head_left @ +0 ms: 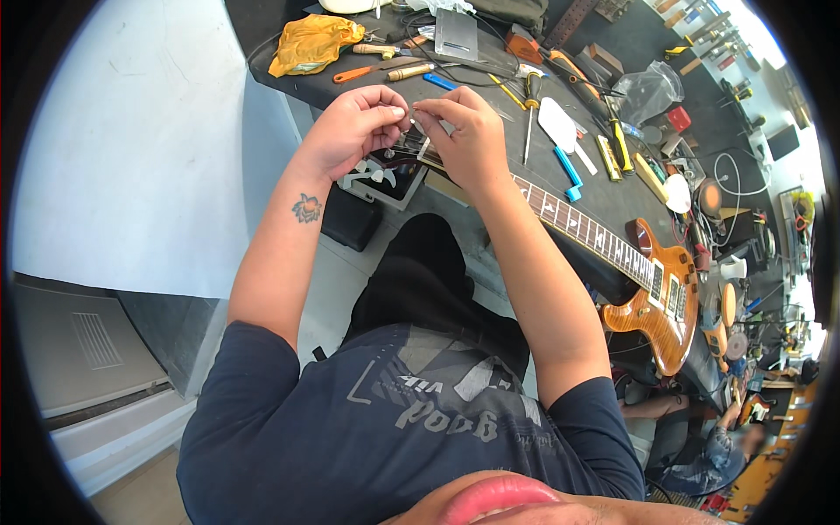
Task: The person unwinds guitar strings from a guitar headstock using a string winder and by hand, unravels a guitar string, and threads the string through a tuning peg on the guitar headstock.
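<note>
My left hand (352, 133) and my right hand (465, 138) meet above the head end of an electric guitar (669, 308), fingertips nearly touching. Both are closed in a pinch. What they hold, if anything, is too small to make out; a tiny pale spot shows between them. The guitar has an amber flamed body and a dark fretboard (586, 229) with light inlays. Its neck runs from the right up under my right forearm. Part of the headstock is hidden behind my hands, and pale tuning pegs (378, 173) show just below them.
A dark workbench (499, 122) holds an orange-handled tool (354, 75), a yellow cloth (315, 44), a screwdriver (530, 105), a blue string winder (569, 175) and many loose tools. A white panel (131, 149) stands at left. Another person (713, 459) sits at far lower right.
</note>
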The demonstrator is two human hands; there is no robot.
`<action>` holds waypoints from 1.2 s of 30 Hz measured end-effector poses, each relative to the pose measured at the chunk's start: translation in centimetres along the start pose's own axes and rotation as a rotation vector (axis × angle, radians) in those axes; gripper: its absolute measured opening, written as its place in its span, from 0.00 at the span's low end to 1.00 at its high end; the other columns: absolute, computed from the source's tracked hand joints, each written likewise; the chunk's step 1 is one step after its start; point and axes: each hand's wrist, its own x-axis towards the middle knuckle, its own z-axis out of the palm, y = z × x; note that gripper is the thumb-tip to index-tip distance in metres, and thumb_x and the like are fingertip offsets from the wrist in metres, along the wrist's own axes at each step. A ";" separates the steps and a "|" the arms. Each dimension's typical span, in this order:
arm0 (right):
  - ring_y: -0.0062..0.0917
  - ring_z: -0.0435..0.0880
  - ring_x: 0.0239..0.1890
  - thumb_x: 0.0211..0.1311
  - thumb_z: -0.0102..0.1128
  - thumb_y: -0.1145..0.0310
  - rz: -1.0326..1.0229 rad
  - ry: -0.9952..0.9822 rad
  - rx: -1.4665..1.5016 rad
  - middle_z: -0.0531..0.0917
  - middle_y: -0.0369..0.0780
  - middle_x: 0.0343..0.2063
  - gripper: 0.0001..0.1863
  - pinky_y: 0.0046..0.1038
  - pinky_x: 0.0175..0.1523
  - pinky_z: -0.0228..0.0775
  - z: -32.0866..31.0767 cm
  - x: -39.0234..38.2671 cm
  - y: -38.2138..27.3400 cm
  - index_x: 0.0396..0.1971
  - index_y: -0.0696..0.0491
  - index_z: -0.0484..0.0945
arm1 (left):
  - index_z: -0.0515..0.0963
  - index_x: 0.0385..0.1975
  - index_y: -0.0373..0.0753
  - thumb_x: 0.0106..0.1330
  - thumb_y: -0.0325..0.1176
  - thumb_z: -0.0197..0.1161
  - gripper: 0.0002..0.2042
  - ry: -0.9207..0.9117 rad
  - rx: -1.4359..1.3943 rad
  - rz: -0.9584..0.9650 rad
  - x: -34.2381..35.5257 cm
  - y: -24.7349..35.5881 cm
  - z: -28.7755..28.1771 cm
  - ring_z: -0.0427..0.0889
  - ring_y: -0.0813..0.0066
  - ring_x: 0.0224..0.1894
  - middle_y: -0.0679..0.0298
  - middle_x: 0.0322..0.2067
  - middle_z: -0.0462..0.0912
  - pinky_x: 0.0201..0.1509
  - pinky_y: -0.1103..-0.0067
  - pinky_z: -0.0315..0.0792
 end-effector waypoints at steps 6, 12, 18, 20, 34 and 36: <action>0.32 0.83 0.31 0.54 0.74 0.72 -0.094 0.069 -0.025 0.82 0.37 0.28 0.07 0.33 0.37 0.77 0.3 -0.1 0.0 0.34 0.51 0.90 | 0.81 0.38 0.38 0.75 0.32 0.61 0.05 0.093 -0.110 -0.153 -0.4 0.8 1.0 0.78 0.85 0.29 0.66 0.32 0.84 0.34 0.86 0.76; 0.32 0.83 0.30 0.53 0.75 0.73 -0.156 0.092 -0.070 0.81 0.37 0.27 0.08 0.33 0.36 0.76 0.2 -0.3 0.0 0.34 0.51 0.90 | 0.81 0.38 0.39 0.74 0.31 0.61 0.05 0.077 0.047 -0.143 -0.5 0.9 1.6 0.75 0.88 0.28 0.68 0.30 0.83 0.32 0.88 0.70; 0.33 0.84 0.32 0.55 0.73 0.73 -0.125 0.051 -0.079 0.82 0.38 0.28 0.07 0.34 0.38 0.77 0.0 -0.3 -0.1 0.35 0.51 0.89 | 0.77 0.37 0.35 0.74 0.31 0.60 0.06 0.055 0.726 0.158 -0.5 0.6 1.5 0.72 0.83 0.31 0.71 0.28 0.78 0.36 0.81 0.68; 0.34 0.84 0.33 0.56 0.73 0.73 -0.085 0.021 -0.056 0.82 0.38 0.29 0.07 0.34 0.39 0.78 0.3 -0.2 0.0 0.36 0.50 0.90 | 0.76 0.37 0.34 0.73 0.30 0.59 0.06 0.010 0.864 0.226 -0.3 0.8 0.0 0.73 0.81 0.32 0.69 0.28 0.77 0.38 0.79 0.69; 0.41 0.85 0.44 0.66 0.61 0.66 0.204 -0.321 -0.288 0.83 0.44 0.36 0.11 0.41 0.52 0.79 1.1 0.1 1.5 0.42 0.44 0.91 | 0.75 0.41 0.33 0.73 0.25 0.59 0.03 -0.298 1.232 0.405 3.5 -0.6 -3.7 0.77 0.67 0.45 0.64 0.48 0.76 0.53 0.74 0.73; 0.41 0.85 0.44 0.66 0.61 0.66 0.205 -0.302 -0.285 0.83 0.44 0.36 0.11 0.42 0.52 0.79 1.2 0.0 1.6 0.42 0.45 0.91 | 0.75 0.40 0.33 0.73 0.24 0.59 0.02 -0.308 1.193 0.367 3.6 -0.4 -3.7 0.77 0.69 0.46 0.65 0.48 0.76 0.52 0.75 0.73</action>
